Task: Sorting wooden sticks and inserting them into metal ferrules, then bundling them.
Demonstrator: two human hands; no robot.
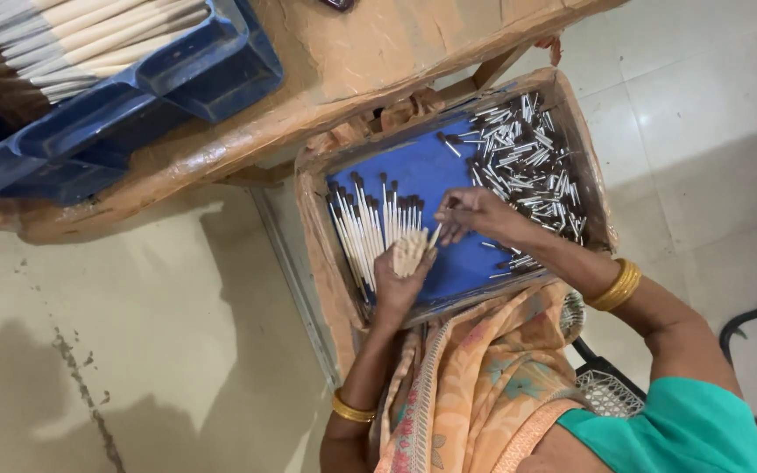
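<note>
Pale wood: thin sticks with dark tips, gathered as a bundle (410,252) whose cut ends face the camera.
Left hand (399,282): curled closed around the bundle, fingers wrapped about its near part, over the near edge of the tray.
Right hand (470,215): fingertips pinched together on a single stick (435,235), whose near end touches the bundle's far right side.
Wrists: a gold bangle (352,410) on the left, a pair of gold bangles (617,285) on the right.
Tray (431,166): blue floor, walls wrapped in worn brown tape; it sits just in front of the person, below the desk edge.
Ordered sticks (370,228): a row lying side by side on the tray's left part, dark tips pointing far, just left of the left hand.
Loose sticks (532,153): a jumbled heap in the tray's far right corner, lying every way, just beyond the right hand.
Clothing: orange patterned drape (475,377) over the lap, teal sleeve (685,429) at the near right.
Desk (352,61): brown, tape-covered, across the far side.
Blue crate (194,74): on the desk at far left, filled with long pale rods (81,35).
Floor (133,350): pale tiles, stained at near left.
</note>
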